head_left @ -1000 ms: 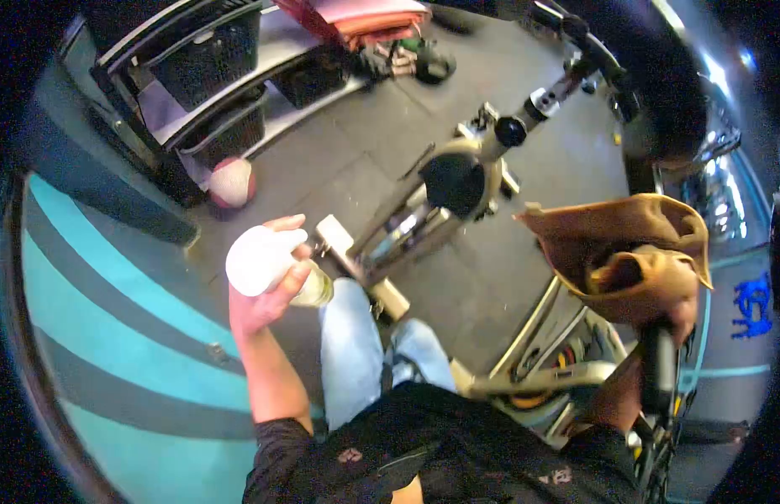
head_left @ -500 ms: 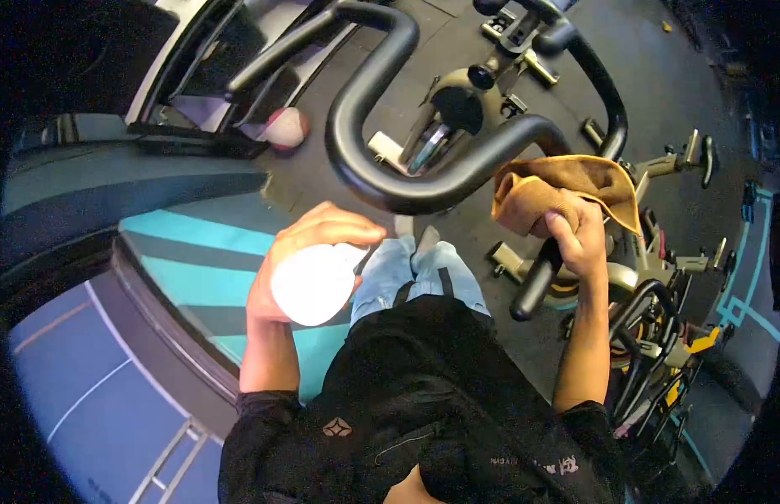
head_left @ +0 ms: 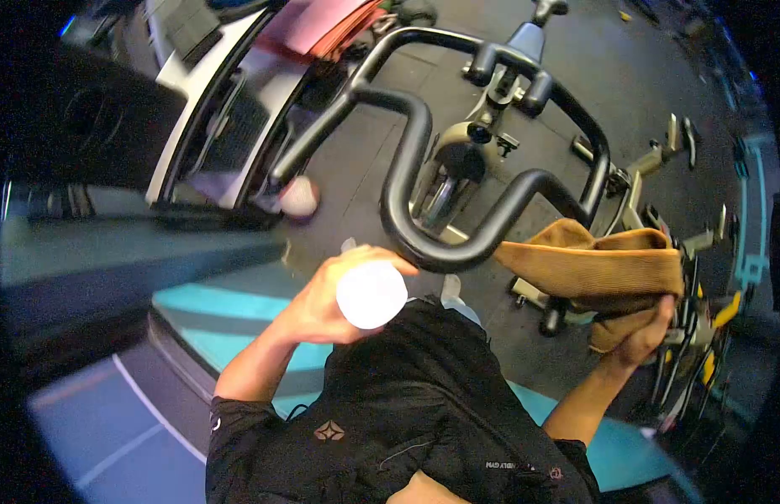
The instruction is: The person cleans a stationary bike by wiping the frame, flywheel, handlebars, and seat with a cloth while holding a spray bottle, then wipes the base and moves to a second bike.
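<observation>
My left hand [head_left: 323,298] is wrapped round a white bottle [head_left: 371,294], seen end-on as a bright, washed-out round shape; its far side is hidden. It is held in front of my body, close to the near bend of the black handlebar [head_left: 445,256] of an exercise bike. On the other side, my right hand [head_left: 646,332] grips a brown cloth [head_left: 600,273] with an orange edge. The cloth hangs spread out and folded over, beside the right part of the handlebar, its left corner close to the bar. Part of my right hand's fingers is hidden by the cloth.
Beyond the handlebar stands another exercise bike [head_left: 466,155], with more bikes along the right. A red-and-white ball [head_left: 299,196] lies on the dark floor at the left, near a white-framed rack [head_left: 176,134]. Pink mats [head_left: 314,29] are at the top.
My right hand has moved right and down, and the cloth has spread wider. My left hand with the bottle has moved right, nearer the handlebar. The view has shifted.
</observation>
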`<control>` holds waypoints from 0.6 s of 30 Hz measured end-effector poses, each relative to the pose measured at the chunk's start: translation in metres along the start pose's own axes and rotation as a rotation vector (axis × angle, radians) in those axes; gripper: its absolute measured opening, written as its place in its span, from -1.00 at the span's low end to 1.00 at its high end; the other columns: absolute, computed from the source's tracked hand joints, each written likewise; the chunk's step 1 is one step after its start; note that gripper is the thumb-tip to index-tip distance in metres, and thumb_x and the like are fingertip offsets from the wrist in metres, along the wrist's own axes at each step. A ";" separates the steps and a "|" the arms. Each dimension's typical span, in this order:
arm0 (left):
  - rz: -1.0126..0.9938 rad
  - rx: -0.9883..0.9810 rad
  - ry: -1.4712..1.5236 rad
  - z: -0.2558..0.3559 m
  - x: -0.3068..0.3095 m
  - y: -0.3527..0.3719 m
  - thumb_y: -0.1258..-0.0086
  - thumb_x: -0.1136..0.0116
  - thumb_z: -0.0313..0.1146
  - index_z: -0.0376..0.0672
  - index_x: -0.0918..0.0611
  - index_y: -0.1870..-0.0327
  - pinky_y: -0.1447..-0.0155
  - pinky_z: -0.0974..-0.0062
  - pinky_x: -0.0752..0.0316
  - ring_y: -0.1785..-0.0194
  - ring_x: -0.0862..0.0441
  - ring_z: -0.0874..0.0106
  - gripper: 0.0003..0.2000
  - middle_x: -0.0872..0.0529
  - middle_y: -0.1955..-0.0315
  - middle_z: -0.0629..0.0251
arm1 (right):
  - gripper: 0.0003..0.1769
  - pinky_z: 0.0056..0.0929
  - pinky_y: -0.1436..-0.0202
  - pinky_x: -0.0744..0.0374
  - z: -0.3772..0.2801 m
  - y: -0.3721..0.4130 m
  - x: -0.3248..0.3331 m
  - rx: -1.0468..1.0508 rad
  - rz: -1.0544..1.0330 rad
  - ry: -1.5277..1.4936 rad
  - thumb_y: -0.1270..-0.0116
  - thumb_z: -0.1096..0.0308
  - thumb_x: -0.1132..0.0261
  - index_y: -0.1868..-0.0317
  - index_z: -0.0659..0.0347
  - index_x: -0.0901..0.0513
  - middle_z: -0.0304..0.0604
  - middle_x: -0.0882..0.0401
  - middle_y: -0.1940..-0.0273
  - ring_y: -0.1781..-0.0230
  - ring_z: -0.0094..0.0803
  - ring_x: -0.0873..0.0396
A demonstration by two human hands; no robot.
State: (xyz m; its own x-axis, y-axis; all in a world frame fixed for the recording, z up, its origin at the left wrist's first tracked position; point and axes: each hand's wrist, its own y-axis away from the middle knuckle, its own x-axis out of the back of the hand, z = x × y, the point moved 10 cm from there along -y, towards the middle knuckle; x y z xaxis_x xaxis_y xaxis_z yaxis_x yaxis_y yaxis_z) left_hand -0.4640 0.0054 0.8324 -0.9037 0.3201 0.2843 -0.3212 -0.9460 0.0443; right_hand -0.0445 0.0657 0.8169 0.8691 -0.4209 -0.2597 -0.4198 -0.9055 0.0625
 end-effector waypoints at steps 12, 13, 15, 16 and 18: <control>-0.280 -0.193 -0.039 -0.008 0.140 0.011 0.06 -0.28 -0.52 -0.27 -0.62 0.07 -0.11 0.30 -0.47 0.03 -0.63 0.15 -0.60 -0.68 0.13 0.12 | -0.38 -0.14 -0.26 -0.44 -0.086 0.221 -0.097 0.400 0.843 0.041 -0.42 -0.06 -0.10 -0.33 0.16 -0.39 -0.05 -0.38 -0.29 -0.22 -0.13 -0.43; -0.295 -0.199 -0.038 -0.007 0.150 0.011 0.05 -0.28 -0.53 -0.27 -0.62 0.07 -0.11 0.30 -0.47 0.03 -0.63 0.16 -0.59 -0.68 0.13 0.11 | -0.38 -0.15 -0.27 -0.44 -0.087 0.231 -0.103 0.414 0.842 0.038 -0.43 -0.06 -0.10 -0.33 0.17 -0.38 -0.04 -0.38 -0.30 -0.23 -0.13 -0.43; -0.320 -0.208 -0.027 -0.011 0.167 0.010 0.06 -0.29 -0.52 -0.29 -0.61 0.07 -0.12 0.31 -0.47 0.02 -0.63 0.17 -0.59 -0.68 0.13 0.09 | -0.38 -0.14 -0.28 -0.43 -0.088 0.249 -0.103 0.433 0.875 0.052 -0.43 -0.06 -0.08 -0.34 0.17 -0.37 -0.03 -0.37 -0.30 -0.24 -0.12 -0.42; -0.336 -0.212 -0.056 -0.012 0.174 0.007 0.06 -0.30 -0.52 -0.30 -0.61 0.08 -0.12 0.32 -0.48 0.02 -0.63 0.18 -0.59 -0.68 0.13 0.09 | -0.38 -0.13 -0.28 -0.43 -0.088 0.255 -0.104 0.441 0.883 0.062 -0.44 -0.06 -0.06 -0.35 0.16 -0.36 -0.03 -0.36 -0.31 -0.25 -0.11 -0.41; -0.340 -0.224 -0.125 -0.016 0.185 0.001 0.07 -0.32 -0.50 -0.28 -0.61 0.10 -0.07 0.33 -0.49 0.06 -0.64 0.18 -0.60 -0.68 0.16 0.11 | -0.38 -0.12 -0.29 -0.42 -0.086 0.261 -0.109 0.457 0.884 0.044 -0.45 -0.07 -0.05 -0.35 0.15 -0.36 -0.02 -0.36 -0.31 -0.26 -0.10 -0.41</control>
State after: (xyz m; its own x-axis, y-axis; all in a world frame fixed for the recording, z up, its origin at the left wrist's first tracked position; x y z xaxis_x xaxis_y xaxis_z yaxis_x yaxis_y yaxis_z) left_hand -0.6355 0.0646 0.8699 -0.6988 0.5901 0.4042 -0.6610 -0.7487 -0.0497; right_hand -0.2262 -0.1295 0.9440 0.2006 -0.9440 -0.2621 -0.9732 -0.1615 -0.1635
